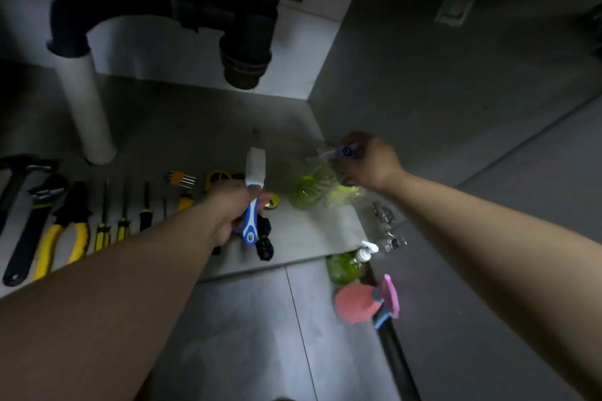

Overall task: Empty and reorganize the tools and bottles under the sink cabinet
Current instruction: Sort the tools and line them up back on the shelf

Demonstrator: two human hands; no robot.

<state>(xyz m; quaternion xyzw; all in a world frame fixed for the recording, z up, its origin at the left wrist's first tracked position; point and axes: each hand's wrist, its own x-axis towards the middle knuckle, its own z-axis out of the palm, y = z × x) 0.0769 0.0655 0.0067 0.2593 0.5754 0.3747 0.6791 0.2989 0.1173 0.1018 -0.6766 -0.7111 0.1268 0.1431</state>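
The left hand [228, 208] is closed in a fist around the blue-and-white handle of a brush [253, 195], whose white head points toward the back of the cabinet floor [195, 127]. The handle's looped end sticks out below the fist, above a black tool part [264, 238] lying near the front edge of the cabinet floor.

The right hand [368, 159] is closed on the top of a clear plastic bag [322, 179] near the right edge of the cabinet floor, fingers pinched around a small blue cap or label at its neck. Green and yellow contents show through the bag; what they are is too blurred to tell.

Along the left part of the cabinet floor, tools lie in a row: a hammer [19, 172], a black wrench [29, 231], yellow-handled pliers [65, 228], several screwdrivers [123, 218], a hex-key set [179, 178] and a tape measure [216, 176]. A white drain pipe [84, 107] stands at the back left.

Off the front right corner, on the tiled floor, a green pump bottle [347, 265] stands just beside a pink scrubber [358, 301].
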